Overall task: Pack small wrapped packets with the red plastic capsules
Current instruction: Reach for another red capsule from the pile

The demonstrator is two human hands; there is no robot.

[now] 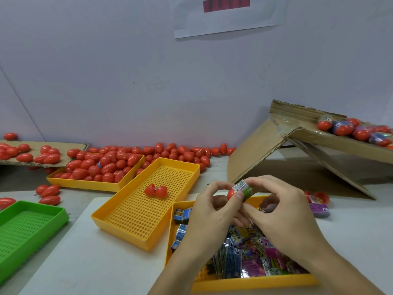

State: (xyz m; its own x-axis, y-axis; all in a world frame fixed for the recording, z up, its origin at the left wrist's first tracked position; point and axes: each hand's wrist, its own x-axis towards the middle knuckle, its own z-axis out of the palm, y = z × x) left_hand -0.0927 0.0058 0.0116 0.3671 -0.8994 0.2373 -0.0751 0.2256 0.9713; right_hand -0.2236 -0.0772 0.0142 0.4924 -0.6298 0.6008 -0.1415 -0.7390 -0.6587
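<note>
My left hand point(209, 211) grips a red capsule point(231, 193), and a green wrapped packet point(246, 190) sticks out of its open half. My right hand point(282, 211) pinches that packet from the right. Both hands hover above a yellow tray point(255, 283) filled with several wrapped packets point(253, 258). An opened red capsule point(155, 190) lies in the middle yellow perforated tray point(136, 218).
A yellow tray point(85, 184) heaped with red capsules point(106, 165) stands at the back left, with more loose ones along the wall. A green tray point(25, 228) sits at the left. A tilted cardboard box point(308, 154) holds packed capsules at the right. A purple packet point(319, 209) lies beside the hands.
</note>
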